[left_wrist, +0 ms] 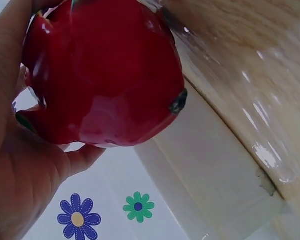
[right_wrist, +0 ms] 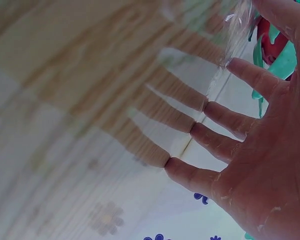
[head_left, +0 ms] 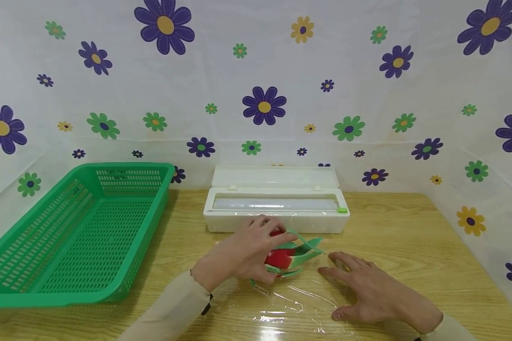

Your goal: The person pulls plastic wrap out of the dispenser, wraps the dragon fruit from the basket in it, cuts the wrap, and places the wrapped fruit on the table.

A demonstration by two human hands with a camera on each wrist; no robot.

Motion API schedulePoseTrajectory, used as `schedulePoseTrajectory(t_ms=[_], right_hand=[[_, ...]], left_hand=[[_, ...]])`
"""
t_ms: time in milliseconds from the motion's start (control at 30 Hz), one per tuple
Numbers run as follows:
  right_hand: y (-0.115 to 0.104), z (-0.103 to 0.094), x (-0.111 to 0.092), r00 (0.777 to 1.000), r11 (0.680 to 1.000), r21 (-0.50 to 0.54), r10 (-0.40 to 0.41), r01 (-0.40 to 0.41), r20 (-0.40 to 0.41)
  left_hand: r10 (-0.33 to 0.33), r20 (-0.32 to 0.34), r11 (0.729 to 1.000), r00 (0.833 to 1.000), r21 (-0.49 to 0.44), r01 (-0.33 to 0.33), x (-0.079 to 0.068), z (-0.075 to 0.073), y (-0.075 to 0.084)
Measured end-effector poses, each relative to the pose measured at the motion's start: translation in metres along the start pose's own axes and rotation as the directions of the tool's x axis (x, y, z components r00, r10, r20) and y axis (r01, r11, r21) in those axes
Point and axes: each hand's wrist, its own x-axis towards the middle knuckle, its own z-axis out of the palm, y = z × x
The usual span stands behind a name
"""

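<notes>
A red dragon fruit (head_left: 279, 258) with green scales lies over the middle of the table, and my left hand (head_left: 253, 248) grips it from the left with fingers and thumb curled round. In the left wrist view, the smooth red side of the fruit (left_wrist: 107, 75) shows a dark stub. Clear plastic wrap (head_left: 281, 303) stretches over the wood beneath and in front of it. My right hand (head_left: 369, 291) is spread to the right of the fruit. In the right wrist view, the fingertips (right_wrist: 197, 127) of that hand touch the shiny, film-covered surface.
Behind the fruit stands a white wrap dispenser (head_left: 277, 222), its lid (head_left: 275, 176) raised, a roll (head_left: 275, 203) inside and a green slider (head_left: 342, 210) at the right end. A green plastic basket (head_left: 141, 237) sits at the left. A flower-patterned sheet (head_left: 222, 71) encloses the back and sides.
</notes>
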Motion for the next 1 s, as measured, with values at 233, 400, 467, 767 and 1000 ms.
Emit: schedulePoseTrajectory(t_ms=[233, 400, 467, 767, 1000], right_hand=[[0.0, 0.0, 0.0, 1.0, 1.0, -0.005, -0.005, 0.005, -0.005], [-0.001, -0.002, -0.002, 1.0, 1.0, 0.004, 0.002, -0.002, 0.007], [-0.001, -0.002, -0.002, 1.0, 1.0, 0.007, 0.003, -0.003, 0.011], [0.0, -0.003, -0.006, 1.0, 0.999, 0.031, 0.005, -0.006, 0.021], [0.001, -0.004, -0.008, 0.999, 0.999, 0.041, 0.009, -0.01, 0.033]], left_hand=[[0.028, -0.021, 0.999, 0.999, 0.028, -0.028, -0.001, 0.0, 0.003], [0.049, 0.002, 0.999, 0.999, 0.013, -0.049, -0.003, 0.002, 0.01], [0.055, 0.007, 0.998, 0.998, -0.005, -0.055, -0.004, 0.004, 0.012], [0.085, -0.001, 0.996, 0.996, -0.026, -0.085, -0.01, 0.008, 0.016], [0.086, -0.033, 0.99, 0.996, -0.111, -0.089, -0.019, 0.007, 0.014]])
